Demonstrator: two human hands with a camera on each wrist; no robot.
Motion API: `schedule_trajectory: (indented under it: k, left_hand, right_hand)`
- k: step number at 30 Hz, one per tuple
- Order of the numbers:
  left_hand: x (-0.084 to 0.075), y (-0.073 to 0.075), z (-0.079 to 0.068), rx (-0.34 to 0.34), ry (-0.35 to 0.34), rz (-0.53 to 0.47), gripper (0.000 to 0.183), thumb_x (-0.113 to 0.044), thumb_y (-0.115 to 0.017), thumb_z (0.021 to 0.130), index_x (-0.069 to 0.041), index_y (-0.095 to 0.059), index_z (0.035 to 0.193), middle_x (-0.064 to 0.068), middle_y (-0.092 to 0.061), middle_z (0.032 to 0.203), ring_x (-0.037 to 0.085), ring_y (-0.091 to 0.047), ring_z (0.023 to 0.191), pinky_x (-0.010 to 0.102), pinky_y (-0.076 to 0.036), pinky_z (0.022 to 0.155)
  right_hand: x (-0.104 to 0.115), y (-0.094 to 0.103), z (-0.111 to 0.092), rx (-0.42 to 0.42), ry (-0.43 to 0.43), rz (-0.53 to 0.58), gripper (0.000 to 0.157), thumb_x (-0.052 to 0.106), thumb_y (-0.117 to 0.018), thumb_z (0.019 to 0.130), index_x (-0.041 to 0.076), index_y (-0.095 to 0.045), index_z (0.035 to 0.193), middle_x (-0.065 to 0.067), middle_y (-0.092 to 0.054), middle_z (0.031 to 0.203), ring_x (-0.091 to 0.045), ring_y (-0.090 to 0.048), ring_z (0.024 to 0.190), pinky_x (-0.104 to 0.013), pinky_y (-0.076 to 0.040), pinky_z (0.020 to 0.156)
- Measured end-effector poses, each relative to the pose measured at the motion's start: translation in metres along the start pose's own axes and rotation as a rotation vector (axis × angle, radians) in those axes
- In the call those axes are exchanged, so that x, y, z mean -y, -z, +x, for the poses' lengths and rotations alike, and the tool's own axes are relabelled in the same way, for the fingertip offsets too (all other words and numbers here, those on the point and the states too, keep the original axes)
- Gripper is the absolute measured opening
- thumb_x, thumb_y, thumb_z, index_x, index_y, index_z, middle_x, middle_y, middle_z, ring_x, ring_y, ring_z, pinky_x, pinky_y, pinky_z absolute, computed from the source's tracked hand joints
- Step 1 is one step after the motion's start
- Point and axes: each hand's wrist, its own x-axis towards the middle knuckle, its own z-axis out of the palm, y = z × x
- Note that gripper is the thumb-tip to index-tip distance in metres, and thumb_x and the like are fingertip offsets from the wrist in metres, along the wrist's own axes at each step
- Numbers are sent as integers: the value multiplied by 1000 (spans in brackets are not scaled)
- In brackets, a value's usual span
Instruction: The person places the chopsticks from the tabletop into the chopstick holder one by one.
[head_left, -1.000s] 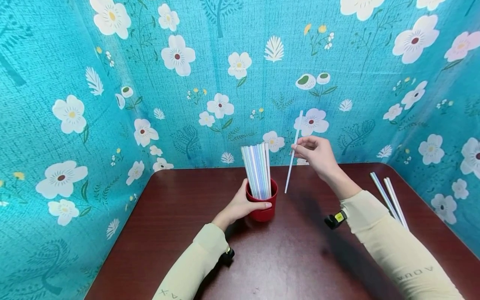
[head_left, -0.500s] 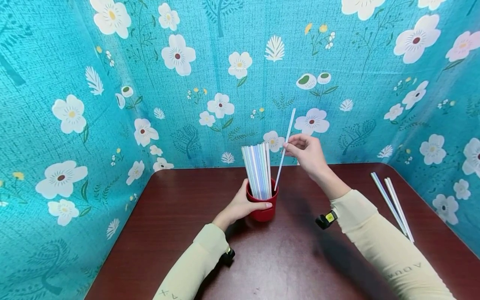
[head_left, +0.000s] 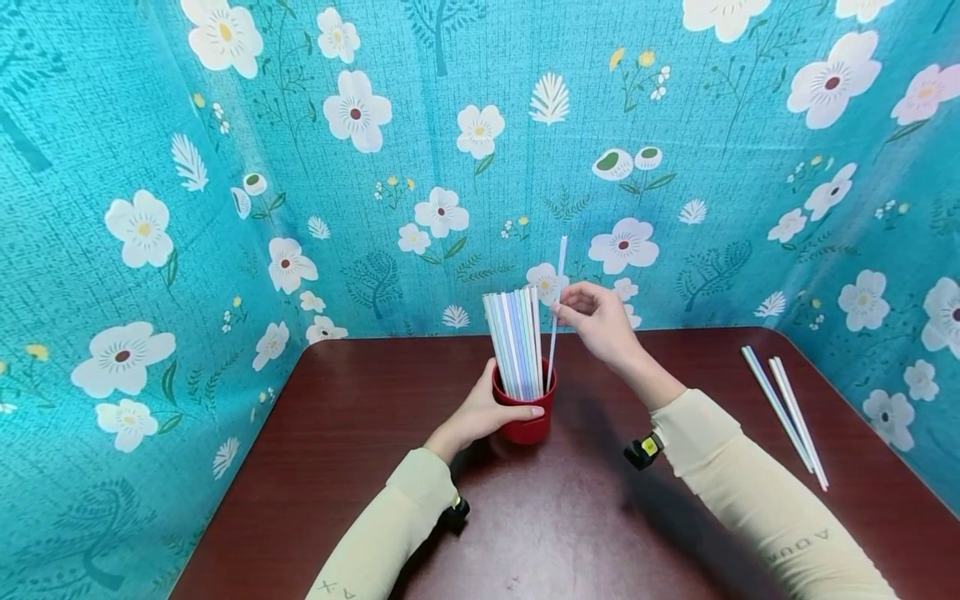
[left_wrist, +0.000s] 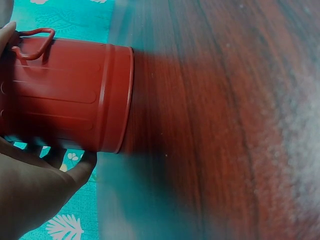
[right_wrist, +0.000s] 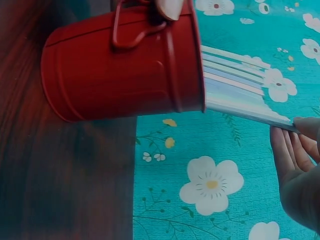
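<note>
A small red metal bucket (head_left: 527, 430) with a wire handle (left_wrist: 37, 45) stands upright on the table, full of pale pastel drinking straws (head_left: 513, 342) that lean left. My left hand (head_left: 480, 408) grips its left side, thumb across the front just under the rim. Thumb and fingers of my right hand (head_left: 596, 321) pinch a single pale straw (head_left: 562, 260) around its middle. Nearly upright, that straw has its lower end inside the bucket's right rim, beside the others. In the right wrist view, the right hand (right_wrist: 300, 170) is beyond the bucket's mouth.
Several loose straws (head_left: 780, 412) lie on the dark red-brown table (head_left: 360, 433) at the right, beyond the right forearm. A turquoise flowered cloth (head_left: 510, 75) hangs behind the table and along both sides.
My right hand has moved left and then slightly down, bringing the straw from beside the bucket to inside its rim and more upright. My left hand and the bucket have stayed put.
</note>
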Motion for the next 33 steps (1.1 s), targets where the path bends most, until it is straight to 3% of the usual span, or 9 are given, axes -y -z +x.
schedule_trajectory:
  k: [6, 15, 21, 33]
  left_hand:
    - [0, 0, -1, 2, 2, 10, 95, -41, -90, 75, -34, -32, 149, -8, -49, 144, 18, -46, 132, 45, -51, 103]
    - [-1, 1, 0, 3, 7, 0, 95, -42, -90, 75, -35, -32, 149, -8, -49, 143, 19, -47, 131, 47, -50, 103]
    - [0, 1, 0, 7, 12, -7, 95, -42, -90, 75, -36, -31, 150, -8, -49, 143, 18, -47, 131, 47, -50, 104]
    - [0, 1, 1, 8, -2, -15, 93, -39, -90, 76, -33, -32, 149, -7, -50, 143, 19, -48, 130, 46, -51, 103]
  right_hand:
    - [-7, -5, -5, 7, -3, -90, 21, 21, -73, 97, 3, -68, 106, -13, -73, 99, -24, -70, 96, -26, -56, 80]
    - [-12, -11, -8, 62, 47, -126, 25, 11, -74, 95, 1, -65, 116, -14, -71, 101, -28, -69, 97, -48, -55, 92]
    - [-18, -17, -9, 120, 54, -152, 26, 9, -75, 93, 1, -66, 116, -13, -70, 102, -27, -70, 97, -47, -55, 90]
    - [-28, -20, -12, 143, 41, -161, 22, 9, -76, 92, 2, -66, 110, -13, -71, 100, -26, -69, 92, -45, -56, 88]
